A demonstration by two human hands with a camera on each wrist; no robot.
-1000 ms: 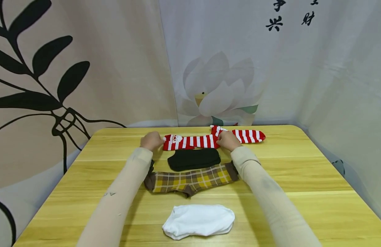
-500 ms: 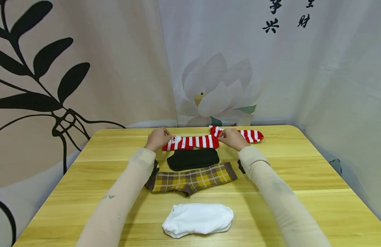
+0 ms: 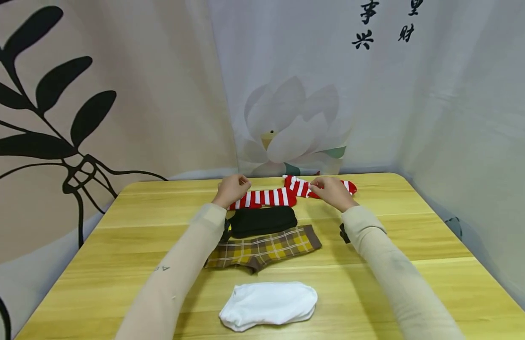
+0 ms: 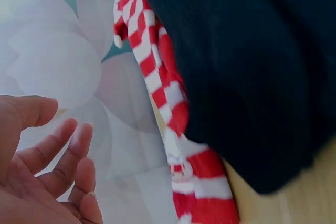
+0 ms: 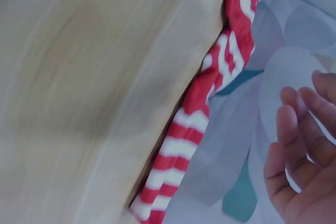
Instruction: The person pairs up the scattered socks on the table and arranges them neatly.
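Note:
My left hand [image 3: 232, 190] is over the left end of a red-and-white striped sock [image 3: 273, 197] lying at the back of the table. In the left wrist view its fingers [image 4: 79, 142] are loosely bent with nothing between them, apart from the sock. A second striped sock [image 3: 295, 185] reaches to the right behind the first, partly hidden by my right hand [image 3: 332, 193]. The right wrist view shows that hand's fingers relaxed and holding nothing, beside the striped socks [image 5: 178, 150]. Folded black socks [image 3: 264, 221] lie just in front of the striped ones.
Brown-and-yellow plaid socks [image 3: 266, 248] lie in front of the black ones, their left end partly covered by my left sleeve. Folded white socks [image 3: 268, 304] are nearest me. A printed curtain [image 3: 160, 94] hangs behind the wooden table [image 3: 415, 283].
Both hands have let go of the striped sock and lifted off it. The left hand has shifted to the right, the right hand a little to the right. The head view has tilted slightly.

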